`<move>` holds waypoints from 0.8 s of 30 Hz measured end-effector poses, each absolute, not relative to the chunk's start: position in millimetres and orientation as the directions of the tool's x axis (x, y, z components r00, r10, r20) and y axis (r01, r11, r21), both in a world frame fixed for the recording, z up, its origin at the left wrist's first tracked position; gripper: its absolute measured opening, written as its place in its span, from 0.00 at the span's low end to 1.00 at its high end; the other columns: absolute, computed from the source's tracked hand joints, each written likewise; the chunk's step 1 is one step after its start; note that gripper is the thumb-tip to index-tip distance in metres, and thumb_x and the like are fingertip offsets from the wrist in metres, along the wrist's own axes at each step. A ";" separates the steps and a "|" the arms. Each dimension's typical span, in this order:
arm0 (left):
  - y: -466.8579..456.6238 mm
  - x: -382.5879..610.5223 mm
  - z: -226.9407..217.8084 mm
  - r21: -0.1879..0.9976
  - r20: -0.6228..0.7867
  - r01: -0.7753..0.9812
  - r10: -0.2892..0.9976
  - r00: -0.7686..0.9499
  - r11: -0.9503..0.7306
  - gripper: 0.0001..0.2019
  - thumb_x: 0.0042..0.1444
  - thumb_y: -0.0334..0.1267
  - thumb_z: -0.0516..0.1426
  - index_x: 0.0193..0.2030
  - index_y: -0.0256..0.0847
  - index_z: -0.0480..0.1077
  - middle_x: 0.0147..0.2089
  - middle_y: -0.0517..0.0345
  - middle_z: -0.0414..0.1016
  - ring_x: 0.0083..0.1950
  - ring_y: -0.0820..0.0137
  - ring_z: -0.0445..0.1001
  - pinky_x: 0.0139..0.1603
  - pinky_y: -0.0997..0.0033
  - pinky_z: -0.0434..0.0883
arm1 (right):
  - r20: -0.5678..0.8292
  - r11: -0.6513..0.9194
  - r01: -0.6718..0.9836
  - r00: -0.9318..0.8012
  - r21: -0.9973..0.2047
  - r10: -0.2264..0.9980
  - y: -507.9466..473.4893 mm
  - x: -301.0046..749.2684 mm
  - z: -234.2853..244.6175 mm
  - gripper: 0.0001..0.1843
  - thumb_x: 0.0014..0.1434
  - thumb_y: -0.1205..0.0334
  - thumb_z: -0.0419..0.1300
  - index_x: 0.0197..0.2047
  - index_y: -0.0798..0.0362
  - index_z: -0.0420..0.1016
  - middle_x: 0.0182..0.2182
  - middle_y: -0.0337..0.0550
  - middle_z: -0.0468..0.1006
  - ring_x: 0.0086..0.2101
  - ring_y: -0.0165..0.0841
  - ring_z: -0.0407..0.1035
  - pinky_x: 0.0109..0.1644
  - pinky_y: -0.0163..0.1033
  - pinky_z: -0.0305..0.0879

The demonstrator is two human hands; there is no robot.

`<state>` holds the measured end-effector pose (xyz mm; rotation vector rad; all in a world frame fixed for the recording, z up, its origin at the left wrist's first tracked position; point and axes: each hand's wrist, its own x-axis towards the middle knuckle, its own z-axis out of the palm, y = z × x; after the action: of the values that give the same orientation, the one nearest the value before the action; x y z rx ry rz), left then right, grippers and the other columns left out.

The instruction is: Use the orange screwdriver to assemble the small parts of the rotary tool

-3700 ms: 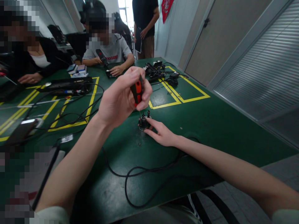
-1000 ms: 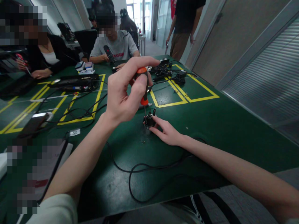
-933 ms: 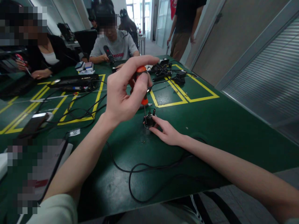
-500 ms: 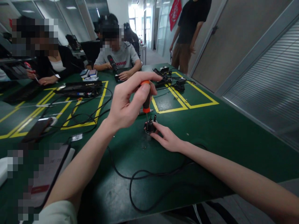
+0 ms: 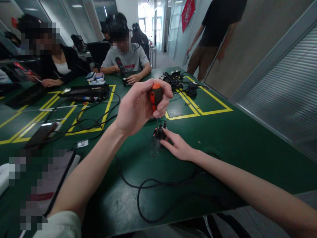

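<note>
My left hand (image 5: 142, 100) is wrapped round the orange and black handle of a screwdriver (image 5: 156, 96), whose thin shaft points straight down. The shaft's lower end meets a small black cylindrical part (image 5: 160, 134) with upright pins or posts, standing on the green table. Whether the tip sits in a screw is too small to tell. My right hand (image 5: 178, 145) pinches that part from the right between thumb and fingers. A few tiny bits, perhaps screws (image 5: 153, 155), lie on the table just in front of it.
A black cable (image 5: 148, 181) loops across the near table. Yellow tape (image 5: 215, 112) marks rectangles on the green tabletop (image 5: 247, 148). Tangled black cables and devices (image 5: 173, 79) lie at the far side. A phone (image 5: 41, 135) is at left. Two people sit opposite; another person (image 5: 218, 33) stands at right.
My left hand has turned about the screwdriver handle, its fingers now curled round the side rather than reaching over the top. My right hand and the black part stay in place.
</note>
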<state>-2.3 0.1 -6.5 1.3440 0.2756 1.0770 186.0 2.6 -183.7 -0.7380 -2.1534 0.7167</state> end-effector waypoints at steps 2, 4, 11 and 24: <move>1.0 -3.1 -5.7 0.869 0.389 -0.476 0.782 0.486 -0.137 0.19 0.72 0.39 0.46 0.34 0.35 0.72 0.28 0.57 0.69 0.28 0.74 0.72 0.30 0.76 0.70 | 0.458 0.677 0.272 -0.562 -0.683 0.689 2.5 186.2 -183.1 0.25 0.74 0.56 0.54 0.71 0.51 0.64 0.57 0.56 0.81 0.50 0.45 0.79 0.51 0.50 0.78; 1.4 -2.1 -5.1 0.868 0.366 -0.480 0.820 0.441 -0.129 0.14 0.70 0.37 0.50 0.33 0.38 0.68 0.30 0.58 0.72 0.29 0.73 0.76 0.31 0.76 0.72 | 0.457 0.674 0.271 -0.561 -0.687 0.691 2.3 186.3 -181.9 0.25 0.74 0.57 0.55 0.70 0.51 0.64 0.57 0.56 0.80 0.50 0.45 0.79 0.52 0.51 0.78; 2.5 -2.8 -4.2 0.854 0.441 -0.487 0.753 0.488 -0.184 0.12 0.67 0.40 0.49 0.38 0.37 0.69 0.22 0.61 0.66 0.18 0.77 0.58 0.21 0.77 0.58 | 0.448 0.673 0.280 -0.567 -0.685 0.692 1.0 186.0 -178.4 0.25 0.74 0.57 0.54 0.71 0.52 0.64 0.57 0.57 0.80 0.50 0.45 0.79 0.50 0.50 0.78; 1.8 -2.2 -3.7 0.851 0.415 -0.499 0.794 0.445 -0.165 0.10 0.68 0.39 0.51 0.38 0.38 0.69 0.24 0.60 0.68 0.19 0.78 0.60 0.21 0.78 0.58 | 0.445 0.662 0.253 -0.569 -0.705 0.691 0.2 186.5 -176.6 0.25 0.74 0.57 0.55 0.71 0.51 0.64 0.58 0.55 0.80 0.52 0.44 0.78 0.52 0.50 0.79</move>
<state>-2.2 1.8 -3.7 1.2970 0.2971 1.1682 186.5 0.2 -176.6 -0.7270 -2.1422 0.7653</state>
